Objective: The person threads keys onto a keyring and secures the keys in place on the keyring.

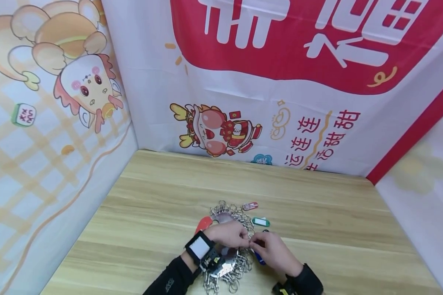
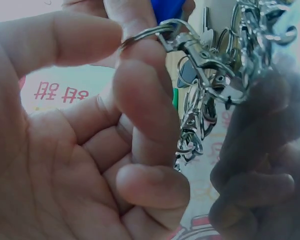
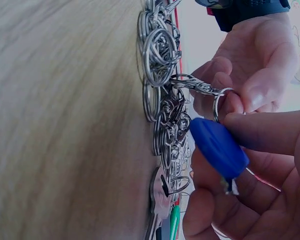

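Observation:
Above a round shiny metal disc (image 1: 226, 268) ringed with clasps and split rings, both hands meet. My left hand (image 1: 229, 234) pinches a split ring (image 2: 146, 35) between thumb and index finger; a metal swivel clasp (image 2: 190, 52) links that ring to the cluster. The right hand (image 1: 277, 252) holds a blue plastic key tag (image 3: 217, 145), its thumb close against the split ring. A short metal piece sticks out from the tag's lower end. Whether the tag is threaded on the ring is hidden by the fingertips.
A green key tag (image 1: 261, 221) and a red-ended tag (image 1: 250, 206) lie beyond the disc's right side. Something flat and red (image 1: 204, 224) shows at its left. Printed cloth walls (image 1: 147, 102) enclose the wooden table (image 1: 162, 180).

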{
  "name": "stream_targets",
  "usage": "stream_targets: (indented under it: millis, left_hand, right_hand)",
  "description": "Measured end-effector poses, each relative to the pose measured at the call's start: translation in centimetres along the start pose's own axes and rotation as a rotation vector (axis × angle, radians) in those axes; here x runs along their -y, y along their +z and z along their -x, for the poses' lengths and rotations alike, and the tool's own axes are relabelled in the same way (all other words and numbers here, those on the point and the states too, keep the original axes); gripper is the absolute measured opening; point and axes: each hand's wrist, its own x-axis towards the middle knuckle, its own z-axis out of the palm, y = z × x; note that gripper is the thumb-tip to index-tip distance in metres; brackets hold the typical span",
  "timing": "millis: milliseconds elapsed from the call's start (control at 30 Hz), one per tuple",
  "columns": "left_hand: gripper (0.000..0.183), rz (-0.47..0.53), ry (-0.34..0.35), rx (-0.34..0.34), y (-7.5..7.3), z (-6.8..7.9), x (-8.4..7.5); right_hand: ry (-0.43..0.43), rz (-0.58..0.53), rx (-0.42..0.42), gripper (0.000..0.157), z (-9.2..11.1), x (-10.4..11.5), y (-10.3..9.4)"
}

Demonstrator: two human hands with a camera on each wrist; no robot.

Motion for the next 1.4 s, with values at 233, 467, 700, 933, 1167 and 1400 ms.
stream_targets:
  millis: [233,467,700,933,1167,1400]
  left_hand:
    - [0.016,-0.019,-0.02,-0.046,-0.15,0.03,-0.09]
    - [0.008,-0.02,-0.003,-0.057,-0.31,-0.14,-0.03]
    - [0.01,-0.117,0.008,-0.078,-0.62,-0.05,-0.13]
    - [0.013,-0.193,0.014,-0.066,-0.6,0.16,-0.71]
    - [0.024,-0.078,0.014,-0.07,-0.71,0.34,-0.57]
    - [0.024,0.113,-0.008,-0.011,-0.74,0.2,-0.21]
  right_hand:
    - [0.034,-0.007,-0.016,0.008,-0.06,0.05,-0.06]
    - [0.045,-0.029,-0.061,0.01,-0.24,-0.13,0.03]
    - [0.04,-0.046,-0.027,0.008,-0.16,-0.4,-0.32]
    - [-0.025,-0.068,0.002,0.008,-0.06,-0.63,-0.26]
    - [-0.053,-0.09,0.007,0.007,0.09,-0.67,-0.48]
    - [-0.078,-0.083,-0.008,0.006,0.19,-0.44,-0.58]
